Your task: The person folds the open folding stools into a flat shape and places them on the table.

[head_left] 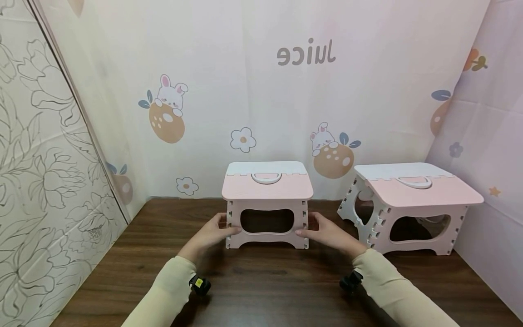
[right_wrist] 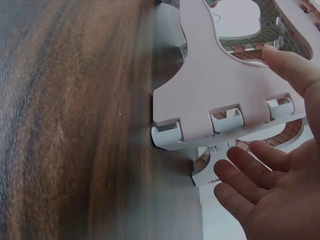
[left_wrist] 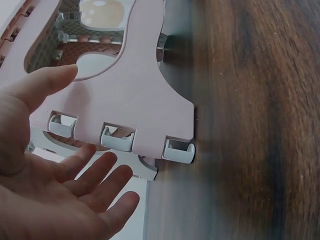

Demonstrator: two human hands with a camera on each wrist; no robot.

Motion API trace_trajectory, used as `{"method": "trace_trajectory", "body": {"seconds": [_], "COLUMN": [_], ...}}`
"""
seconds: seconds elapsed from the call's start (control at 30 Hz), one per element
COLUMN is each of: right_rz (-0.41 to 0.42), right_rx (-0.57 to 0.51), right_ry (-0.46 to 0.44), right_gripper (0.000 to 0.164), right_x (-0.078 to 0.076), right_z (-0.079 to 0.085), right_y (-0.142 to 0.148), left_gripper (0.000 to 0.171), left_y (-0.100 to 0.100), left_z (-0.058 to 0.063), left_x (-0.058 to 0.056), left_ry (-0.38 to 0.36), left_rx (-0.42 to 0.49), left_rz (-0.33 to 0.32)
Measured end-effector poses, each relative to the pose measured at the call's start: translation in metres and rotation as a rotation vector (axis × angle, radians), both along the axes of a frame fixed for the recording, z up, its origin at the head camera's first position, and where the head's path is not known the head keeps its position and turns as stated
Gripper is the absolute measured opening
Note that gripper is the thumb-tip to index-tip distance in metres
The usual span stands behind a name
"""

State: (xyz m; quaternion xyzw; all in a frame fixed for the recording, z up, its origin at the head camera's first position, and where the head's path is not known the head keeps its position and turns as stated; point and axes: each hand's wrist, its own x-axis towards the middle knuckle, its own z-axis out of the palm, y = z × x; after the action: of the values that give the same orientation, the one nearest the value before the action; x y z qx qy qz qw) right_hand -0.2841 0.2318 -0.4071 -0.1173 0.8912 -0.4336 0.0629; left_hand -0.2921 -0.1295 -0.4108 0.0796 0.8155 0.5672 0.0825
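Observation:
A small pink-and-white folding step stool [head_left: 267, 188] stands upright and unfolded near the back of the wooden table, its handle loop on top. My left hand [head_left: 214, 231] is at the stool's left leg, thumb in front of the pink panel [left_wrist: 120, 100] and fingers by the side. In the left wrist view the fingers are spread and relaxed, and the thumb casts a shadow on the panel. On the opposite leg, my right hand [head_left: 327, 232] mirrors this, its thumb before the front panel [right_wrist: 215, 95] and loose fingers beside the hinged edge. Whether any fingertip touches is hard to tell.
A second pink-and-white folding stool [head_left: 425, 193] stands unfolded at the right, turned at an angle. Behind the dark wooden table [head_left: 261, 290] hangs a printed curtain [head_left: 261, 100]. A floral panel [head_left: 53, 136] borders the left side, and another curtain [head_left: 490, 159] the right.

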Motion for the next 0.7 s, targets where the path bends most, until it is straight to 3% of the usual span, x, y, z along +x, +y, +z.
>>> {"method": "trace_trajectory", "body": {"seconds": [0.37, 0.7], "right_rz": [-0.032, -0.042], "right_rx": [0.011, -0.004], "right_ry": [0.046, 0.029], "right_gripper": [0.08, 0.079], "right_x": [-0.0032, -0.0015], "right_z": [-0.005, -0.0038], "right_y": [-0.0037, -0.0066], "left_gripper": [0.069, 0.06], "left_y": [0.0043, 0.0046], "left_z": [-0.0028, -0.0036], "left_x": [-0.0004, -0.0001], "left_ry": [0.03, 0.036], "left_rx": [-0.038, -0.048], "left_rz": [0.031, 0.036]}}
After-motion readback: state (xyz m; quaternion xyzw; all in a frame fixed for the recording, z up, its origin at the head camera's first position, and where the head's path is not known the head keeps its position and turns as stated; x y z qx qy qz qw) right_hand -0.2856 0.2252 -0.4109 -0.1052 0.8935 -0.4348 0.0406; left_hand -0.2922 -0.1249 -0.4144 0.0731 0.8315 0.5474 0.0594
